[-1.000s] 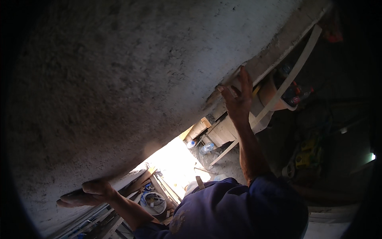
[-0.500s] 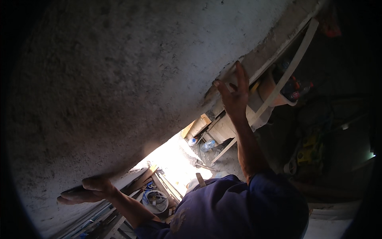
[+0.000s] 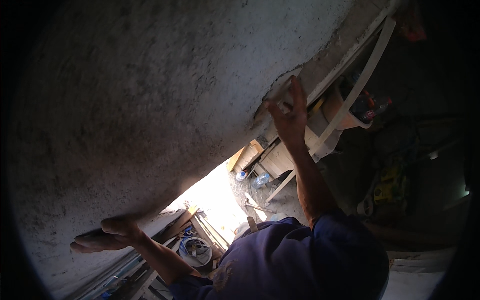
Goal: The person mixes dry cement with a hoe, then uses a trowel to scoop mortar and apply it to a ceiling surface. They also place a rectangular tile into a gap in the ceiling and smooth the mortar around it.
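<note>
Barehanded, I am holding my left hand [image 3: 111, 235] and right hand [image 3: 290, 117], digits parted, near the lower edge of a rough, grey-white, plaster-like surface [image 3: 165, 95] filling the upper left, likely proving stiff and heavy, best gripped along that edge.

Your left hand [image 3: 112, 235] reaches out to the side, fingers [image 3: 90, 243] extended and thumb parted from them, its forearm [image 3: 162, 256] slanting up behind it. Well apart from it, higher and to its right, your right hand [image 3: 290, 122] tops a steep forearm [image 3: 311, 185], thumb and fingers spread, pointing away from the wrist.
</note>
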